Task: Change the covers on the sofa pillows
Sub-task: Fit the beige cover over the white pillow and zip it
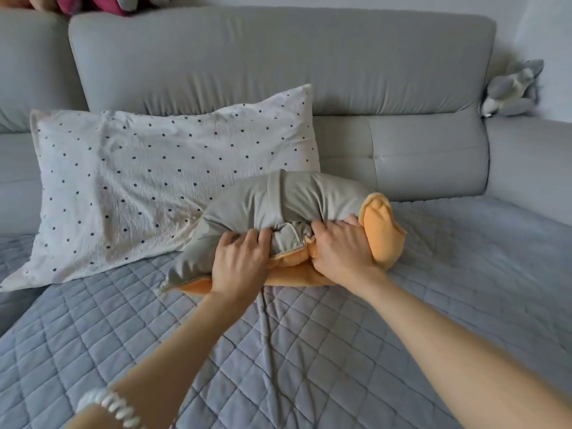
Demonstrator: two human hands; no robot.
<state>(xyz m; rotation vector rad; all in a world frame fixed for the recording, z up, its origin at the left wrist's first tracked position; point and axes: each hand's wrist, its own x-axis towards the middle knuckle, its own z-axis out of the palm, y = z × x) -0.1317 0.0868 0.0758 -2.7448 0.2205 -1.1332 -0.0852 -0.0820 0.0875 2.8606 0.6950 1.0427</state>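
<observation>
1. Nearest, a white coiled band (116,405) sits on the left forearm at the bottom edge.
2. Both forearms reach forward over the grey quilted throw (309,351) that covers the sofa seat.
3. The left hand (238,261) is clenched on a bunch of the grey cover (278,199) at its near edge, fingers curled into the fabric.
4. The right hand (343,249) grips the same edge just beside it, fingers dug in where grey cloth meets the orange pillow (380,230).
5. The pillow lies on the throw, mostly inside the cover; orange shows at the right end and along the near underside.
6. Its long axis runs left to right, the bare orange end pointing right, the covered grey corner pointing left and toward the camera.
7. Behind and to the left, a dotted pillow (148,181) leans against the backrest (278,57), its lower right part touching the grey cover.
8. Farther right, a grey plush toy (510,91) rests beside the backrest above the armrest.
9. At the top left edge, more soft toys (102,3) sit on the backrest, cut off by the frame.
</observation>
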